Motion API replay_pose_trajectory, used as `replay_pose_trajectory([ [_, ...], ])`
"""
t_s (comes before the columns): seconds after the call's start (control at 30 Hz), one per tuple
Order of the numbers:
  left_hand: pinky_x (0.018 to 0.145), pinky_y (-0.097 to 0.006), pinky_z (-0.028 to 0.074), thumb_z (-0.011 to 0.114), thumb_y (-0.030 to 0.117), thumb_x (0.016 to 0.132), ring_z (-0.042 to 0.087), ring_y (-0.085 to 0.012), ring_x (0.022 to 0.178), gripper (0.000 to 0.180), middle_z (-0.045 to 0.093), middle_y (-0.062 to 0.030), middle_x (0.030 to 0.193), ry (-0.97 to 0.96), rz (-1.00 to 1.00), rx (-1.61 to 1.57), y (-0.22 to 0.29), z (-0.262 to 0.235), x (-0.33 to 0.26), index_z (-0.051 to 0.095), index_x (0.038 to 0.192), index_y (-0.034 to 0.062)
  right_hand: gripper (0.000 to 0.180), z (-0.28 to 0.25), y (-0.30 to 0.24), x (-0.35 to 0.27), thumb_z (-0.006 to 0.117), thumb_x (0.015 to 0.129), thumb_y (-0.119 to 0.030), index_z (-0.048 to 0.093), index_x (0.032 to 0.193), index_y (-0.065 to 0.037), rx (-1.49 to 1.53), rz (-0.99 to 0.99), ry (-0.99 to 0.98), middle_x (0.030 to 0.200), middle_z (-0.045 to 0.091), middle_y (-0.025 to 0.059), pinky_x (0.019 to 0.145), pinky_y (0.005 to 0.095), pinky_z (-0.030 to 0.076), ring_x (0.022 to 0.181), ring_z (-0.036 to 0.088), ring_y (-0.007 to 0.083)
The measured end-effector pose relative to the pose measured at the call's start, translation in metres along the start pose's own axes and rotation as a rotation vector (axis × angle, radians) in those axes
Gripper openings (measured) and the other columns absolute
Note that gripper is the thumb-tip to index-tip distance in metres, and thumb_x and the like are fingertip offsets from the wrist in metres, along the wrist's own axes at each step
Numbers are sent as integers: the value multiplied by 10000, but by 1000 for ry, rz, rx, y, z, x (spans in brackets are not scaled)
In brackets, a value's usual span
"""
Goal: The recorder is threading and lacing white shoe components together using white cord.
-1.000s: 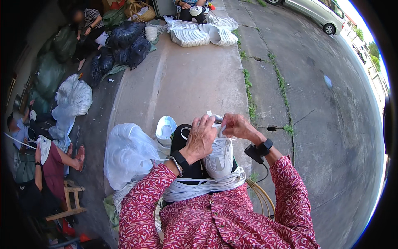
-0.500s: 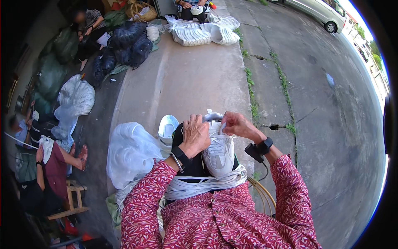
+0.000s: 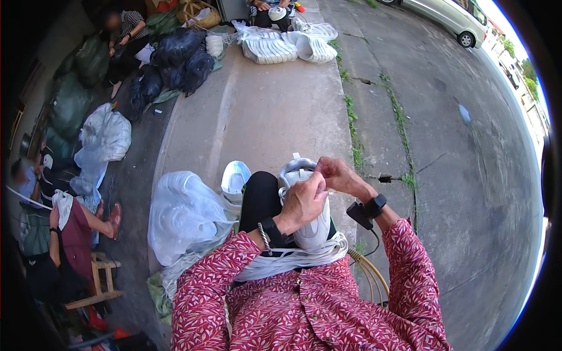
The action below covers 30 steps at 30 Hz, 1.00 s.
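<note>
A white shoe (image 3: pixel 307 219) lies on the lap, toe toward the body, its upper pale and smooth, tongue end pointing away; the left hand (image 3: pixel 303 199) lies over its top, fingers curled shut on the shoe near the lacing; the right hand (image 3: pixel 335 175) pinches closed at the shoe's far end; white laces (image 3: pixel 293 262) bunch beneath it; a second shoe (image 3: pixel 234 182) sits just beside the left knee, next to a clear bag (image 3: pixel 181 213).
</note>
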<state>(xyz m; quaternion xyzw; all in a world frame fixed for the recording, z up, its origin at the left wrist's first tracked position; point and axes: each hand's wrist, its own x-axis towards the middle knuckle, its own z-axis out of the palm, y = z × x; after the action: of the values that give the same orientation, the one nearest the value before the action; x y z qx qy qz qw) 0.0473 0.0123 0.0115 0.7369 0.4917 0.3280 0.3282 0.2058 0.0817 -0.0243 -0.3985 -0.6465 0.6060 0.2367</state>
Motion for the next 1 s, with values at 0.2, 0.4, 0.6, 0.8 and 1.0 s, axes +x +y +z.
replay_pose_trajectory([
  [0.2, 640, -429, 473, 566, 54, 725, 615, -356, 727, 110, 624, -184, 741, -77, -97, 248, -44, -9, 33, 590, 828, 25, 185, 0, 6, 2, 629, 730, 26, 551, 887, -32, 42, 5, -13, 623, 543, -7, 506, 230, 385, 572, 503, 75],
  [0.4, 683, -444, 497, 622, 105, 683, 632, -365, 771, 103, 631, -213, 765, -240, -60, 335, -33, -17, 38, 607, 711, 7, 193, -1, 7, -3, 624, 743, 13, 561, 918, -36, 55, -8, -17, 644, 541, -15, 513, 228, 385, 589, 498, 70],
  [0.6, 639, -465, 485, 547, 36, 679, 618, -386, 718, 86, 619, -217, 735, -32, -153, 537, -51, -69, 17, 591, 750, 15, 118, -5, -2, -7, 592, 825, -73, 575, 937, -39, 91, 19, -52, 679, 541, -16, 527, 216, 399, 619, 501, 61],
  [0.8, 610, -359, 466, 603, 69, 754, 605, -244, 657, 63, 594, -124, 673, 170, -384, 154, -94, -95, -18, 572, 743, 15, 151, 3, -3, -3, 554, 904, -169, 589, 959, -33, 128, 84, 90, 710, 544, -31, 518, 197, 403, 601, 498, 53],
  [1.0, 550, -334, 460, 655, 227, 797, 591, -209, 554, 243, 602, -109, 602, 364, -357, 21, -79, -71, -32, 621, 728, -4, 219, 3, 29, -8, 568, 904, -255, 600, 966, -47, 158, 137, 362, 762, 572, -18, 582, 221, 429, 675, 517, 60],
])
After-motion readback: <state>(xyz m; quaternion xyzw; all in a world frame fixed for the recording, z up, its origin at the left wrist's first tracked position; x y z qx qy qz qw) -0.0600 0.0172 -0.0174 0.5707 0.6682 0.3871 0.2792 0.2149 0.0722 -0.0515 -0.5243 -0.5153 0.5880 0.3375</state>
